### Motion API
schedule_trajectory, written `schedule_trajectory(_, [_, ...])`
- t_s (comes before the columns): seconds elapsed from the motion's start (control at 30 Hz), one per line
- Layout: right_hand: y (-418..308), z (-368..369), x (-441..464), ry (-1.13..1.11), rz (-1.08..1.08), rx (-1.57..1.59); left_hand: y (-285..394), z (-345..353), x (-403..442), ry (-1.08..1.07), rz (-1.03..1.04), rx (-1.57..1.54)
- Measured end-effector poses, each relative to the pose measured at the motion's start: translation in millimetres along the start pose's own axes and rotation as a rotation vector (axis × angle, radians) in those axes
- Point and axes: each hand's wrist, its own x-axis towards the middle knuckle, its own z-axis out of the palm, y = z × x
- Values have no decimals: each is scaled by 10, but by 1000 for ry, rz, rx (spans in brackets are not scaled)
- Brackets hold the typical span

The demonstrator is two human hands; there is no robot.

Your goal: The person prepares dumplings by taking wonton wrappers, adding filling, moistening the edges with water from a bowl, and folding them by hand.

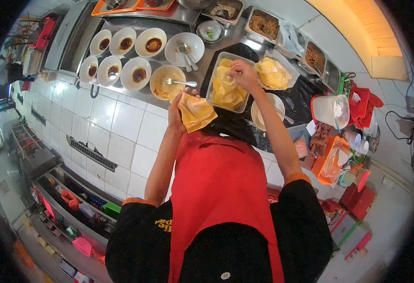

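A stack of square yellow wrappers (196, 112) rests in my left hand (175, 115), whose fingers and thumb close around its left side. My right hand (244, 74) is over a clear rectangular container (241, 105) of folded yellow dumplings (225, 89). Its fingers are pinched together at the container's upper right; what they hold is too small to make out. Just above my left hand sits a bowl (157, 86) with a light brown mixture and a fork (178, 82). More yellow wrappers (273, 73) lie on plastic right of the container.
Several white bowls (139, 74) with dark sauce stand at the upper left. A plate (195, 41) holds cutlery. Near my right forearm is a bowl (258, 115) with a utensil. Metal trays (263, 24) of food line the back, and a white tub (330, 111) stands right.
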Motion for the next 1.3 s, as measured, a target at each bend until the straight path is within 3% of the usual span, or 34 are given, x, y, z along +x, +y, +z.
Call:
schedule_trajectory(0.07, [103,128,97,23,15,-132,27,64,-9,125,65,119])
schedule_trajectory(0.2, [222,198,92,181,-101,-425,-23,178,22,107,80,130])
schedule_trajectory(0.27, [180,217,24,464,-409,-590,-60,205,85,-29,61,173])
schedule_trajectory(0.3, [-20,267,-42,519,-289,-489,-97,292,103,-27,67,190])
schedule_trajectory(0.4, [-529,272,-234,503,-331,-312,-182,412,164,-60,52,267])
schedule_trajectory(0.57, [-1075,337,-796,245,-262,-176,-350,523,237,-141,54,372])
schedule_trajectory(0.63, [-1140,367,-936,187,-147,-166,-418,612,235,-182,57,404])
schedule_trajectory(0.77, [-1140,344,-1097,213,-175,-133,-500,625,240,-229,33,466])
schedule_trajectory(0.83, [-1188,326,-1153,253,-285,-228,-538,538,239,-172,21,454])
schedule_trajectory(0.97, [-1309,323,-1273,217,-322,-134,-629,432,199,-113,6,517])
schedule_trajectory(1.07, [-1309,297,-1330,277,-398,-234,-649,419,134,-30,-113,420])
schedule_trajectory(1.13, [-1219,289,-1354,304,-262,-7,-690,480,86,32,127,1063])
schedule_trajectory(1.27, [-1295,218,-1412,278,-173,-13,-709,543,59,58,109,1073])
schedule_trajectory(1.3, [-1347,186,-1407,308,-352,-184,-721,552,52,51,142,1060])
